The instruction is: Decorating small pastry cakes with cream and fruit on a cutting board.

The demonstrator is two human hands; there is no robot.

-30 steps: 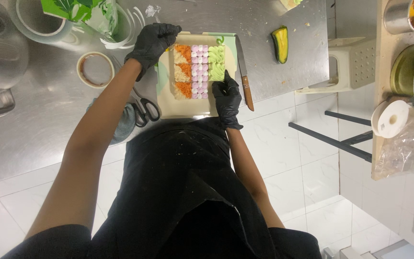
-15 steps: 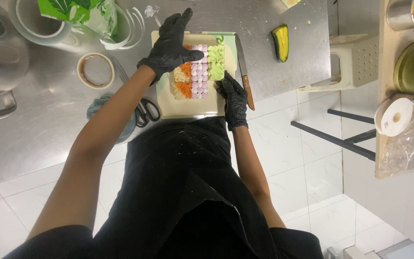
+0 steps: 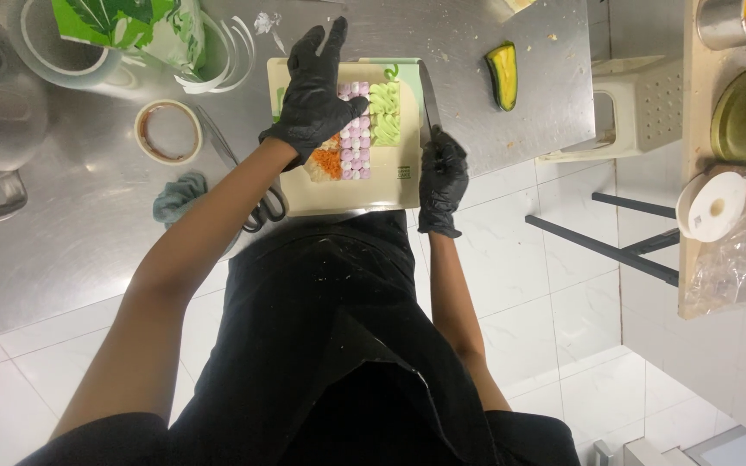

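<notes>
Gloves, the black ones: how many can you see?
2. One on the left hand, spread over the sliced rolls on the cutting board; one on the right hand, closed round a knife.

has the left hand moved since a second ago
Yes. The left hand has shifted from the cutting board's left edge onto the orange and pink rows, towards its middle.

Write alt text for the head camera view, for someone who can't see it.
A person's black-gloved left hand rests on rows of orange, pink and green piped decorations on a cream rectangular board, while the gloved right hand grips a knife beside it, on a steel table.
</notes>
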